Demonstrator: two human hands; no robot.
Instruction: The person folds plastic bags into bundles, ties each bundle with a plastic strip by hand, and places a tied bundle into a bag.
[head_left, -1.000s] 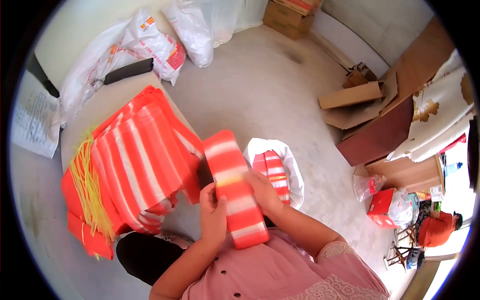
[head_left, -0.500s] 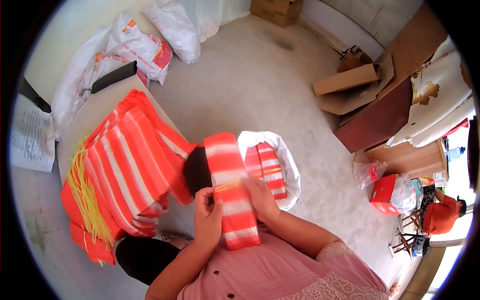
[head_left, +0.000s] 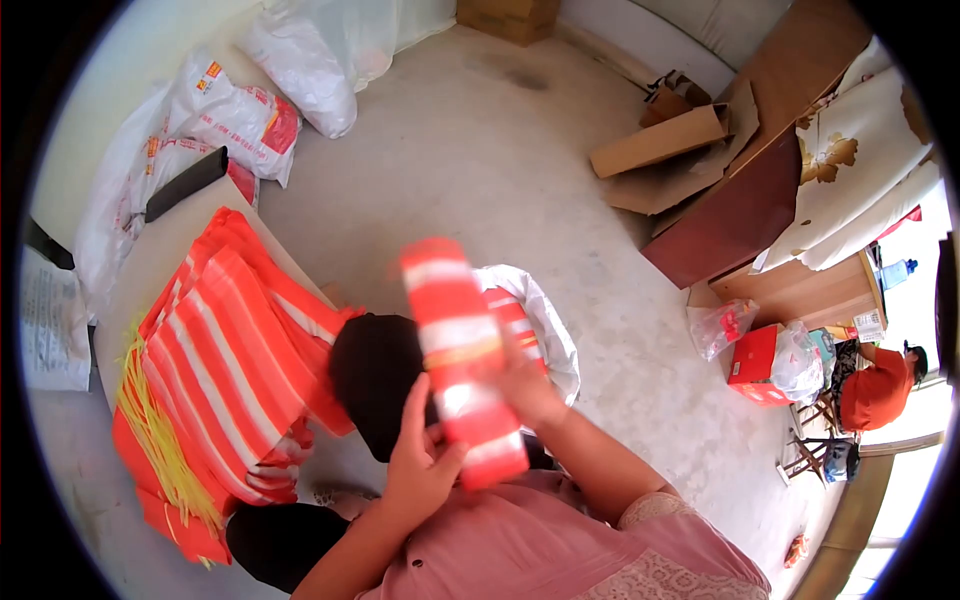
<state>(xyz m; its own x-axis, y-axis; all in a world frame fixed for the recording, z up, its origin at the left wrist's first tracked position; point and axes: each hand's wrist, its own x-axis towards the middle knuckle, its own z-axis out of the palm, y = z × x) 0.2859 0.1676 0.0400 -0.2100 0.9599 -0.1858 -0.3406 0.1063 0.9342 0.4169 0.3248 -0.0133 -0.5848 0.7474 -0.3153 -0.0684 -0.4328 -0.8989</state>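
Head view: the striped bundle [head_left: 457, 318], folded red and white with a yellow band [head_left: 465, 354] around its middle, is raised before your pink top [head_left: 500, 540], blurred. Your right hand [head_left: 527, 385] clasps its right edge; your left hand [head_left: 425, 462] is at its lower left edge, fingers curled, though I cannot tell whether they pinch it. The step in hand looks like handling the banded bundle; the next move calls for a steady hold that keeps the folds square. Just beside it, the white bag [head_left: 563, 360] holds more striped pieces [head_left: 514, 312]. To its left lies the striped cloth pile [head_left: 225, 365], with yellow strands [head_left: 165, 445] across one end. Farther out, the printed sack [head_left: 225, 115] shows orange and red marks, their lettering too small to read.
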